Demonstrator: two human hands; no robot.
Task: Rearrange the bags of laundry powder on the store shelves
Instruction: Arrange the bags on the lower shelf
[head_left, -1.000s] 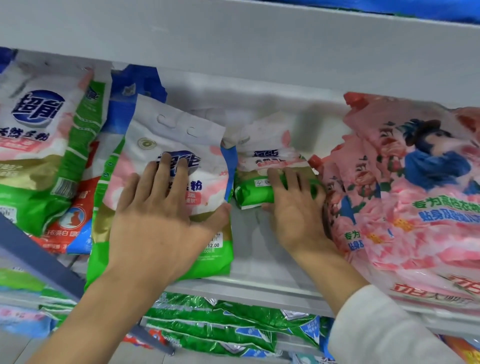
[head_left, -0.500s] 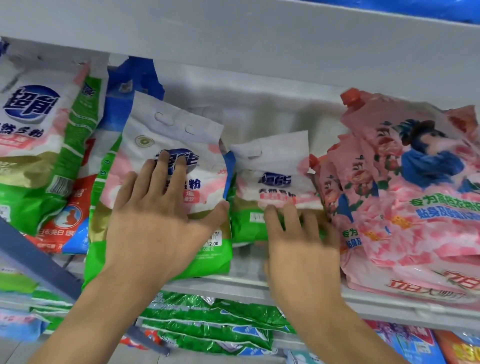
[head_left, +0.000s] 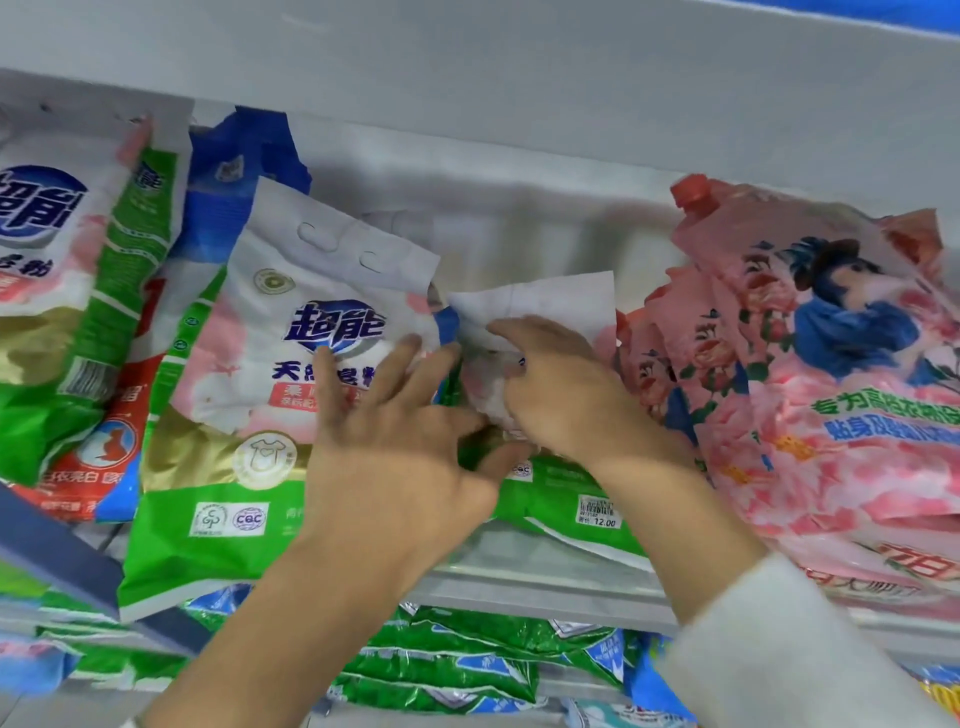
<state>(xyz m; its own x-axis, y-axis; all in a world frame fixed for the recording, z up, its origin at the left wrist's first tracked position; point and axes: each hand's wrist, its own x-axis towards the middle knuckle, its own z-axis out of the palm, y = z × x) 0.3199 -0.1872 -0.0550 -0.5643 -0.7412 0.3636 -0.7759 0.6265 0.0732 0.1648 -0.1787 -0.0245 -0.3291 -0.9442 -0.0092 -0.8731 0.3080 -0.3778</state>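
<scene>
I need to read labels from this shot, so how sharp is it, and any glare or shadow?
Head view: the logo on the big white-and-green bag is sharp; the price sticker on the small bag reads 12.00; the left hand hides some print; the pink bags show soft sheen; the back panel lies in soft shadow.

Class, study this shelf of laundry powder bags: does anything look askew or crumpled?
Yes. The small bag, gripped by the right hand, is crumpled and sits between the tilted large bag and the pink bags.

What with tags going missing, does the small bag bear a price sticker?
Yes, a sticker reading 12.00 sits on the small bag's green bottom.
</scene>
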